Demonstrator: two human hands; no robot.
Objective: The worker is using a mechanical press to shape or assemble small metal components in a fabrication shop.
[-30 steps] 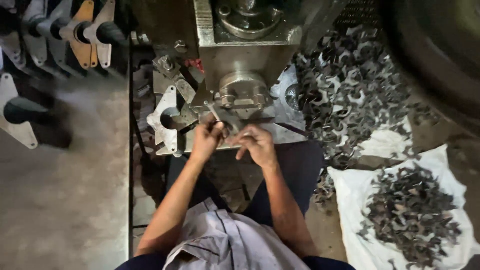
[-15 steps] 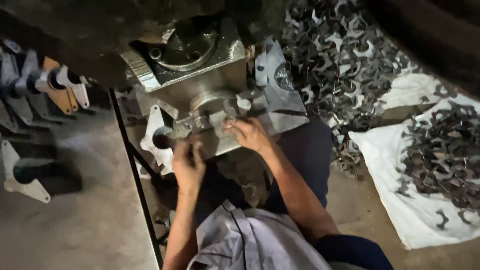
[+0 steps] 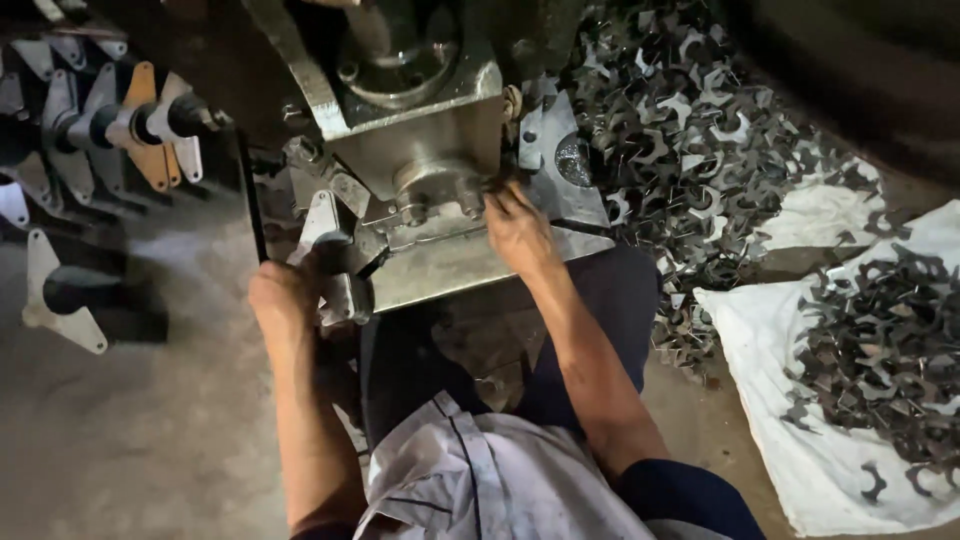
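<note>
A grey metal press machine (image 3: 420, 110) stands in front of me with a flat steel bed plate (image 3: 450, 265). My right hand (image 3: 515, 228) rests on the bed plate, fingertips up under the round die (image 3: 435, 185); whether it pinches a small part is hidden. My left hand (image 3: 285, 300) is closed around a dark knob on a lever (image 3: 335, 250) at the machine's left front corner.
A large heap of small stamped metal pieces (image 3: 680, 140) lies right of the machine. More such pieces (image 3: 890, 350) sit on a white cloth (image 3: 790, 430) at the far right. Flanged metal castings on shafts (image 3: 120, 130) line the left floor.
My left hand has dropped from the die area down to the lever knob at the left. My right hand stays at the die. The view has swung left and tilted.
</note>
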